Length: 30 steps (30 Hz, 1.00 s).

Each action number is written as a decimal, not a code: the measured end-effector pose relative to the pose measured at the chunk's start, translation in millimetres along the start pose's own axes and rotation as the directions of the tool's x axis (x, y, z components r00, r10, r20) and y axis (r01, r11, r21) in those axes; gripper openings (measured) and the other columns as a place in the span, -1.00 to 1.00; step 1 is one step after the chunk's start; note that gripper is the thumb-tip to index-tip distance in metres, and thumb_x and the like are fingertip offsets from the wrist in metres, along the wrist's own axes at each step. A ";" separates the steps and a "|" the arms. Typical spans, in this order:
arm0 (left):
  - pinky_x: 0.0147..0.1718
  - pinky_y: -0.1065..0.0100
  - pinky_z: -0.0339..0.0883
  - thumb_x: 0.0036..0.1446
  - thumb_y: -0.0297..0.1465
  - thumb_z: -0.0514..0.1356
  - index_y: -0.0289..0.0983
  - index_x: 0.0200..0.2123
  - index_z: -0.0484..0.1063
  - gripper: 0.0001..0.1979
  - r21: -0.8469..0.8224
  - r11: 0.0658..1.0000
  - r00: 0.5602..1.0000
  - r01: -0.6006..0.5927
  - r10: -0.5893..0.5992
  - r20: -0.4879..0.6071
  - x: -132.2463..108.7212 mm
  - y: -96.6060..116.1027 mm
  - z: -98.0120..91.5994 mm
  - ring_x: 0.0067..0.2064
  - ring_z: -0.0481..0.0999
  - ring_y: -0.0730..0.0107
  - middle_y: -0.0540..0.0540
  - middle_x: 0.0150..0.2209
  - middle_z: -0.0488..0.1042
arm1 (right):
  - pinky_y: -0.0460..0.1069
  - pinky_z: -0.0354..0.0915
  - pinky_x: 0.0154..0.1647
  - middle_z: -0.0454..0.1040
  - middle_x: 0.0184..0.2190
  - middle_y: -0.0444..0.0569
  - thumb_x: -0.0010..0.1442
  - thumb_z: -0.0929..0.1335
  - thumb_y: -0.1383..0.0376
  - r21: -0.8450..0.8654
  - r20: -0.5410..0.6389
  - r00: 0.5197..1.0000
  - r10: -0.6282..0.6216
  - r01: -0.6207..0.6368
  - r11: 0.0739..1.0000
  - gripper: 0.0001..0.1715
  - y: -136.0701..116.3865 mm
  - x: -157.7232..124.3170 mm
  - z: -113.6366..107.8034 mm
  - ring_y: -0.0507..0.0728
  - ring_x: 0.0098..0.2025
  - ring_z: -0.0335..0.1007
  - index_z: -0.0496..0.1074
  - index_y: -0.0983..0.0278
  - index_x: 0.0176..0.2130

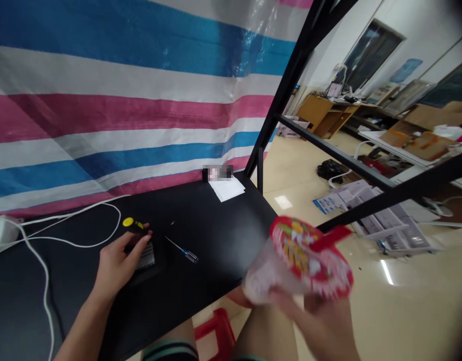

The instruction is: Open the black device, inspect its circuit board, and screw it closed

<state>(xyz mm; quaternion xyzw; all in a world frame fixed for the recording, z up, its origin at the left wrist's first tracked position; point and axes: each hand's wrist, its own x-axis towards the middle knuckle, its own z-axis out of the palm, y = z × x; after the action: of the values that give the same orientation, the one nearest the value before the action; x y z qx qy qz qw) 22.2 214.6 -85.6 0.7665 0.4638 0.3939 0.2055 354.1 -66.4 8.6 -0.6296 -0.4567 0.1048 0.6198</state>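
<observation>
My left hand [120, 260] is over the black table, with thumb and fingers closed round a black-and-yellow tool handle [129, 221]; the rest of the tool is hidden. Under that hand lies a dark device with a printed label [147, 256], partly covered by the fingers. To its right rests a thin screwdriver [187, 254] with a clear blue handle. My right hand [321, 321], blurred, grips a plastic drink cup [266, 276] beyond the table's front right edge. The cup is tilted, with a red patterned film lid [302, 250] and a red straw [330, 238].
White cables [46, 281] run from a white power strip [3, 233] at the left. White paper [226, 189] lies at the back corner. A striped sheet [121, 110] hangs behind, and a black metal frame [279, 100] stands at right. A red stool [219, 333] is below.
</observation>
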 end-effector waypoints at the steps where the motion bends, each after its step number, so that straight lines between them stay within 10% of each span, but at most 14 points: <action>1: -0.15 0.35 0.50 0.31 0.04 0.26 -0.17 0.01 0.63 -0.55 0.001 1.000 1.000 0.009 -0.009 0.003 0.0 -1.8 -0.4 -0.08 0.70 0.19 -0.04 0.00 0.70 | 0.23 0.59 0.02 0.54 0.12 0.12 0.09 0.63 0.11 -0.010 -0.065 0.997 0.036 -0.036 0.999 -0.13 5.8 19.6 -2.5 0.33 0.08 0.58 0.36 0.11 0.29; 6: -0.02 0.32 0.50 0.33 0.01 0.26 -0.14 0.07 0.61 -0.56 -0.001 1.000 1.000 0.003 -0.003 0.028 -0.5 -5.8 0.2 0.02 0.69 0.17 -0.03 0.03 0.69 | 0.13 0.55 -0.23 0.58 -0.05 0.09 -0.15 0.68 0.09 -0.159 -0.306 0.951 0.036 -0.088 0.983 -0.08 59.2 118.5 -6.2 0.25 -0.18 0.58 0.37 0.22 0.11; 11: -0.03 0.30 0.52 0.33 -0.04 0.27 -0.20 0.01 0.63 -0.60 -0.051 0.998 0.999 -0.031 0.033 0.041 0.1 -1.3 0.5 -0.03 0.70 0.17 -0.08 0.01 0.69 | 0.15 0.55 -0.13 0.55 0.07 0.17 -0.12 0.66 0.06 -0.121 -0.312 0.950 -0.027 -0.012 0.993 -0.03 111.7 185.6 12.4 0.30 -0.03 0.59 0.30 0.23 0.16; 30: 0.00 0.23 0.57 0.33 -0.05 0.28 -0.25 -0.09 0.67 -0.61 -0.122 0.992 0.998 0.032 -0.025 0.060 1.2 17.9 -4.2 0.01 0.70 0.07 -0.19 0.06 0.68 | 0.19 0.51 0.06 0.55 0.11 0.19 -0.09 0.61 0.05 -0.193 -0.256 0.963 -0.078 0.028 0.981 0.05 175.8 321.2 88.8 0.30 -0.02 0.61 0.23 0.24 0.25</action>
<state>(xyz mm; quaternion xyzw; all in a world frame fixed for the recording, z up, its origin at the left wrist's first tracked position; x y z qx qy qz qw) 29.0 206.8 -70.4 0.7568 0.4434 0.3963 0.2713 550.5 253.4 -24.7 -0.6811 -0.3950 -0.0397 0.6153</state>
